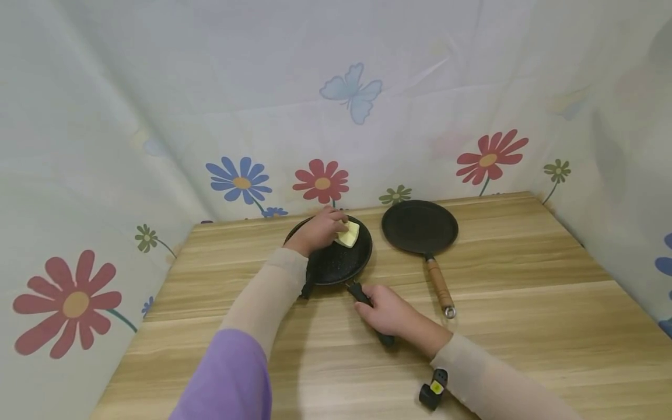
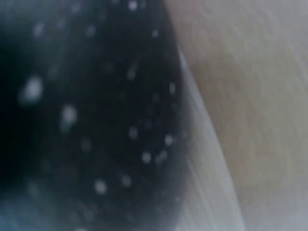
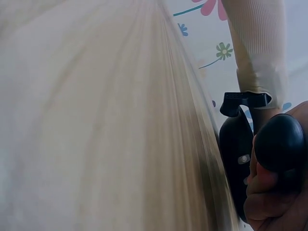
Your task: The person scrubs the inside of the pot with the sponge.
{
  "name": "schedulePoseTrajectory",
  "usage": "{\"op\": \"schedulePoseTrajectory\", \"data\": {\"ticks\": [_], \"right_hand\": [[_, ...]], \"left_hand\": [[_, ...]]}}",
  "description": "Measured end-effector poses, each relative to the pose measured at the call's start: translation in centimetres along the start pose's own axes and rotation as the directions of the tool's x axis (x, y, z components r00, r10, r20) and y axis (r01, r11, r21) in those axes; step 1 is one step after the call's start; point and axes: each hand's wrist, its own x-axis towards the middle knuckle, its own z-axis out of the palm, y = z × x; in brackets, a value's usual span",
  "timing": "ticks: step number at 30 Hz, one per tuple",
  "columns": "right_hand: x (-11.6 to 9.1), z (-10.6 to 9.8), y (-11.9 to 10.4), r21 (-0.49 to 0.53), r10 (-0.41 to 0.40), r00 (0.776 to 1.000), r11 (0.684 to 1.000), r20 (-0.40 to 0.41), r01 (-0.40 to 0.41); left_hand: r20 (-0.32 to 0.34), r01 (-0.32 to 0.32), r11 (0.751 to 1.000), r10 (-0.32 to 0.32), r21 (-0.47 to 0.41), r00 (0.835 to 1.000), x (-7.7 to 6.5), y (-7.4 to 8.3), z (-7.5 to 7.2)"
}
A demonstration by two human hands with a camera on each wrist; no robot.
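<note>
A black frying pan (image 1: 336,263) with pale specks on its inside is at the back middle of the wooden table. Over its left part reaches my left hand (image 1: 321,229), its fingers curled on a pale yellow sponge (image 1: 349,234) against the pan's inner surface. My right hand (image 1: 387,312) grips the pan's black handle (image 1: 359,290). In the right wrist view, fingers (image 3: 269,204) wrap round the handle beside its rounded end (image 3: 280,143). A blurred close-up of the speckled pan (image 2: 110,125) fills much of the left wrist view; neither the left hand nor the sponge shows there.
A flat black pan (image 1: 419,227) with a wooden handle (image 1: 438,282) lies to the right on the wooden table (image 1: 525,326). Behind the table hangs a white sheet (image 1: 420,128) printed with flowers and a butterfly. A small black wrist camera (image 1: 433,389) sits at the right sleeve.
</note>
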Motion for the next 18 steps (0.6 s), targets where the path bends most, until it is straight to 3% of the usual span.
{"op": "schedulePoseTrajectory", "data": {"ticks": [5, 10, 14, 18], "right_hand": [[-0.17, -0.07, -0.01, -0.003, 0.003, 1.0, 1.0, -0.002, -0.003], [-0.22, -0.22, -0.01, 0.008, 0.013, 1.0, 1.0, -0.009, -0.013], [-0.16, -0.14, 0.06, -0.011, 0.011, 1.0, 1.0, -0.008, -0.012], [-0.15, 0.13, 0.09, -0.023, 0.006, 1.0, 1.0, 0.001, -0.006]], "left_hand": [[0.007, -0.04, 0.999, 0.04, -0.009, 0.999, 0.41, 0.6, 0.24], [0.014, -0.035, 0.999, 0.035, -0.03, 0.999, 0.39, 0.83, 0.17], [0.029, -0.025, 1.0, 0.026, -0.005, 0.999, 0.13, 0.54, 0.13], [0.028, -0.071, 0.996, 0.07, 0.047, 0.997, -0.03, 0.2, 0.33]]}}
